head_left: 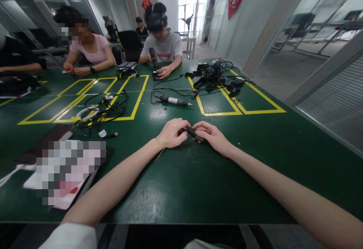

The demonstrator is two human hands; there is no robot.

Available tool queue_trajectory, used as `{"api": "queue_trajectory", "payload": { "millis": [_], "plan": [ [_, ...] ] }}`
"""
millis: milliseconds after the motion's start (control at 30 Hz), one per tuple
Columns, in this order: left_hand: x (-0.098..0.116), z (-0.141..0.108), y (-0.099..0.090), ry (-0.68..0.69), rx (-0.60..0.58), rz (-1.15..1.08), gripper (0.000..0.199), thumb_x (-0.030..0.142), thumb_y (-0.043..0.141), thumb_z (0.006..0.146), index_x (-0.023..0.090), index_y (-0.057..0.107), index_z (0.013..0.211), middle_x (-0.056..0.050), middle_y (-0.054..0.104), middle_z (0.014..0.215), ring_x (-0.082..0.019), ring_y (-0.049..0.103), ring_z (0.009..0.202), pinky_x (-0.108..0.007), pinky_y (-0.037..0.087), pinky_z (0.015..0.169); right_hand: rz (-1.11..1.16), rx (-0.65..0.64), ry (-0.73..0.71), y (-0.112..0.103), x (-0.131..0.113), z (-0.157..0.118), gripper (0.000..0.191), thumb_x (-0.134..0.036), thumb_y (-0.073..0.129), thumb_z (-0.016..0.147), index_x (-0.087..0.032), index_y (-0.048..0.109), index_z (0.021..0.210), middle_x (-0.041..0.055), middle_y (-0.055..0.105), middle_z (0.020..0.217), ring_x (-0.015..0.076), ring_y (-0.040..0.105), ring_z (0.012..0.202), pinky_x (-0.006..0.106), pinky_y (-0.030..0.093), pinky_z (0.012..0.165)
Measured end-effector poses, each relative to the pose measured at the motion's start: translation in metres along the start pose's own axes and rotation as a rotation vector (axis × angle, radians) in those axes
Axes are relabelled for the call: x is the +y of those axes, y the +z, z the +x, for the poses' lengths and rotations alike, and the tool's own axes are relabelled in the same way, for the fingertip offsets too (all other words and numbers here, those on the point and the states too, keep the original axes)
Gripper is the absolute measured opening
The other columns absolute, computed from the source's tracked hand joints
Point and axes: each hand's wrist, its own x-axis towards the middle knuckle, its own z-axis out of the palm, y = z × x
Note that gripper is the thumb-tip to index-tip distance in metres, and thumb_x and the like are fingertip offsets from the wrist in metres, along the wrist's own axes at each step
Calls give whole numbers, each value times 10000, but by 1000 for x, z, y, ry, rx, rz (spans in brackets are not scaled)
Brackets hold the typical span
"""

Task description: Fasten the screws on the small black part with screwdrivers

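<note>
Near the middle of the green table (176, 188), my left hand (173, 132) and my right hand (212, 137) are close together on one small black object (193, 132). The fingers of my left hand close round its left end, which they partly hide. My right hand pinches its thicker right end. A thin metal rod (159, 155) lies beside my left wrist. Beyond my hands lies a black and silver electric screwdriver (175, 101) with its cord, and a few tiny dark bits lie close to it.
Black cables (109, 105) with a white coil lie at left; a larger cable heap (212, 75) lies at back right. A phone (42, 143) and a blurred-out packet (70, 169) are at near left. Across the table, a person (164, 46) holds a dark tool; others sit left.
</note>
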Motion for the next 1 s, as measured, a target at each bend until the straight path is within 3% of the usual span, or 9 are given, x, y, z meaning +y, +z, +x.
{"api": "queue_trajectory", "payload": {
  "millis": [167,333,533,800,1000],
  "plan": [
    [-2,0,2,-128,92,-33,389,198,386,873,173,640,1167,-38,708,882,-195,659,813,-325,519,822,-76,75,-83,0,4,0,338,-426,758,778,-239,634,1031,21,742,901,202,671,810,340,498,738],
    [-4,2,4,-253,147,-8,352,153,375,907,184,668,1100,-21,709,849,-191,667,826,-319,520,842,-330,105,-214,2,4,-4,279,-334,710,823,-230,633,1070,65,758,1037,235,704,918,340,490,723],
    [-4,6,7,-358,160,79,245,129,494,875,189,690,1010,-31,694,874,-203,654,874,-329,521,860,-521,8,-281,0,1,-9,296,-296,716,849,-225,614,1118,29,714,926,193,653,772,336,528,712],
    [-5,7,-5,-448,54,188,256,189,575,859,191,714,1073,-94,665,1157,-243,674,962,-373,544,862,-579,-21,-286,-1,2,-9,270,-269,737,830,-223,596,1056,4,671,856,179,620,735,329,534,708],
    [-11,13,-33,-410,-141,126,154,187,665,791,177,752,918,-65,712,917,-240,693,877,-361,550,870,-579,-57,-323,-2,2,-10,277,-182,637,827,-205,614,1102,21,678,871,181,628,762,322,539,723]
  ]
}}
